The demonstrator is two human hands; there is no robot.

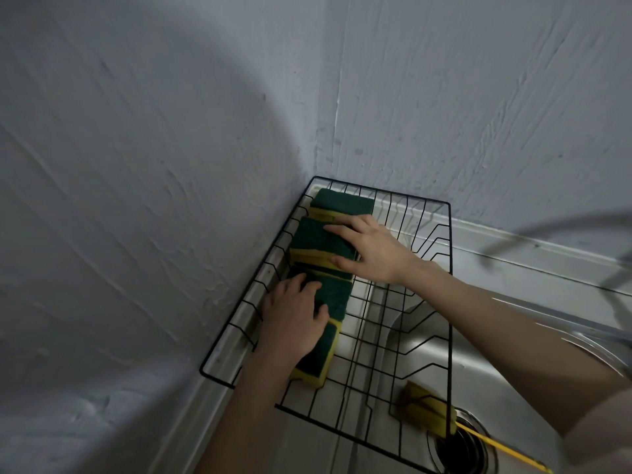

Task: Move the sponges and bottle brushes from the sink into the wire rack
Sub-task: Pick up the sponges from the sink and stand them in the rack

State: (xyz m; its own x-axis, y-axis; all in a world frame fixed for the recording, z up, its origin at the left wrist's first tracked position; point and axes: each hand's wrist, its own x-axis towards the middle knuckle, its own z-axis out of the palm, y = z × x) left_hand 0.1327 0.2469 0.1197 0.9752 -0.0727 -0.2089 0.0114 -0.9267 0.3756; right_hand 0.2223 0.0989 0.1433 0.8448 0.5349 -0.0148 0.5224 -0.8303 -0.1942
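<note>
I see the sponges (323, 249) laid in a row along the left side of the wire rack (449, 302), centre frame. My left hand (294, 318) and right hand (371, 249) rest flat on them, fingers spread, probably squaring the row. One yellow bottle brush (427, 410) lies in the sink (478, 371), lower right.

Single head-worn view, looking steeply down and forward, close above both hands: left hand (294, 319) and right hand (369, 249) near centre, wire rack (450, 302) around them, sink (496, 381) lower right.
</note>
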